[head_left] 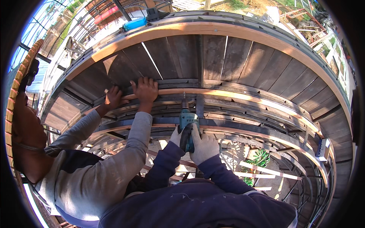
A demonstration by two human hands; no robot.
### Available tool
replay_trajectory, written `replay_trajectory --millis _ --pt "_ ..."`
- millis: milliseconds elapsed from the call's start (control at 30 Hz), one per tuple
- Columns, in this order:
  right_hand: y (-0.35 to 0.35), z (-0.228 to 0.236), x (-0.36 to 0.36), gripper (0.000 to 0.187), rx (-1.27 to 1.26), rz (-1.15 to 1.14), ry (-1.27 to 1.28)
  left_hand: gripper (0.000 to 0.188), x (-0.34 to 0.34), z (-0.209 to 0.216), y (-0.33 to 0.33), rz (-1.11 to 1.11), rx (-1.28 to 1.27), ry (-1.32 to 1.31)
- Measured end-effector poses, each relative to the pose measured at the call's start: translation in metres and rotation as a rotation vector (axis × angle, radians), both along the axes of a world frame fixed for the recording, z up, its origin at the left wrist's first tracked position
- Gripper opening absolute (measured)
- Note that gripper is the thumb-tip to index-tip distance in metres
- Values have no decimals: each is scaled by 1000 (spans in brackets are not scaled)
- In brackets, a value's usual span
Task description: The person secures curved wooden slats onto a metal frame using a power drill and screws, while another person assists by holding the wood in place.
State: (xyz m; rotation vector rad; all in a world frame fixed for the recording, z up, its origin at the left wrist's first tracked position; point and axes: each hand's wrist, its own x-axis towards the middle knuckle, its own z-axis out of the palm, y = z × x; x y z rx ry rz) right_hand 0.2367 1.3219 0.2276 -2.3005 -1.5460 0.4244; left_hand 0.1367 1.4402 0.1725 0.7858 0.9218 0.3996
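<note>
A teal power drill (188,118) stands upright in the middle, pointing away from me. Its bit meets a narrow, curved wooden strip (232,95). My right hand (204,149), in a pale glove, grips the drill from the right side. On the other side, my gloved left hand (176,136) also closes on the drill body, its fingers partly hidden by it. To the left, a co-worker's bare hand (146,90) presses on the same strip, and their other hand (114,98) rests on it farther left.
Dark planks (182,57) form a curved surface beyond the strip, edged by a wide wooden band (171,30). A blue object (135,24) lies on the far rim. A small box (323,149) sits at right. Curved metal ribs with open gaps run below; a green plant (261,157) shows beneath.
</note>
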Motion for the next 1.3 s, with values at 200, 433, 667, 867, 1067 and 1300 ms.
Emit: replay_trajectory --millis 200,433,667,867,1067,1300 --pt "7 3 5 94 14 32 0 49 -3 -12 12 2 -78 -30" --pt "12 11 6 93 -40 40 4 50 0 -11 18 -18 -52 -7" --pt "11 11 3 96 -102 56 -54 47 0 -20 24 -76 12 49" --pt "9 25 -3 86 -175 63 -73 49 -1 -30 39 -183 95 80" --pt "0 -7 -14 39 19 -65 -105 63 2 -38 51 -173 183 225" --pt "-145 24 -38 74 89 133 -154 43 -25 21 -77 -97 -348 -299"
